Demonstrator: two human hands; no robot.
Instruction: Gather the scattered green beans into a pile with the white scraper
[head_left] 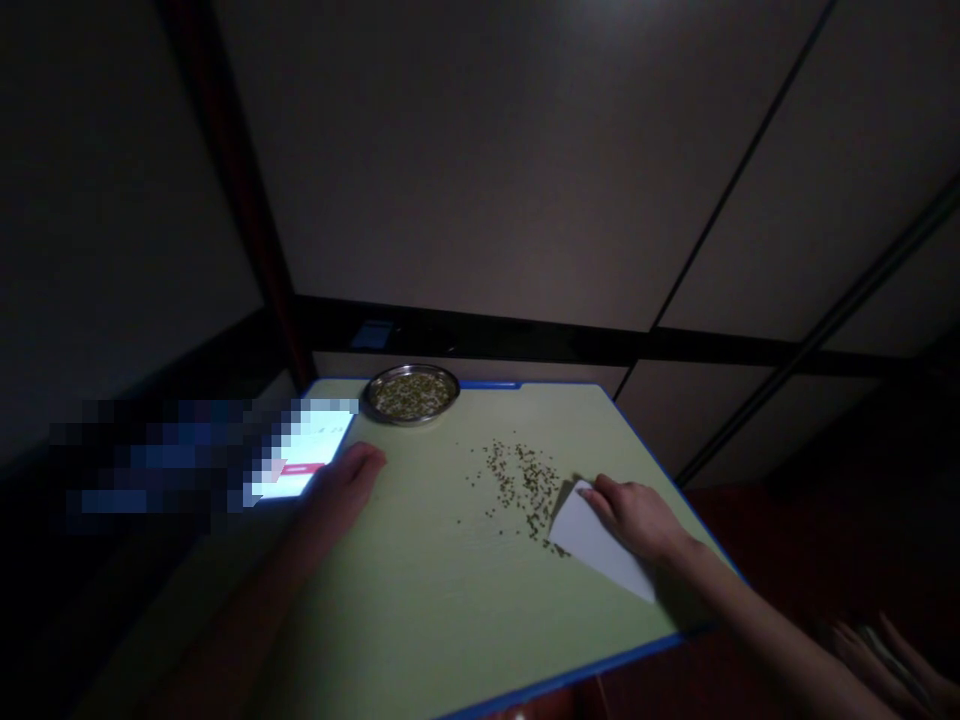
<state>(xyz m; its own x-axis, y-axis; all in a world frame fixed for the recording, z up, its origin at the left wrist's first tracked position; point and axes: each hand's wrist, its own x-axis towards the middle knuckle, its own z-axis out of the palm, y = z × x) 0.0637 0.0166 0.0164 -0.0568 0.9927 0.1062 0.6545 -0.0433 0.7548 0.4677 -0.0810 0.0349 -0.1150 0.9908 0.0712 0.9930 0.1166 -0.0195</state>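
A scatter of small green beans (529,480), too small to name surely, lies across the pale green tabletop (420,600). My right hand (626,515) grips a white sheet of paper or card (600,550), whose left edge touches the near right side of the scatter. Resting on the left part of the table, my left hand (356,475) has its fingers curled in, and nothing shows in them. Beside it is a bright screen (307,455), partly blurred out. A round metal dish (455,398) at the far left edge holds more of the green pieces.
Blue edging (577,682) runs around the table. Behind it rises a panelled wall or cabinet front (480,200) with a dark horizontal band. A foot (889,665) shows on the dark floor at lower right. The room is dim.
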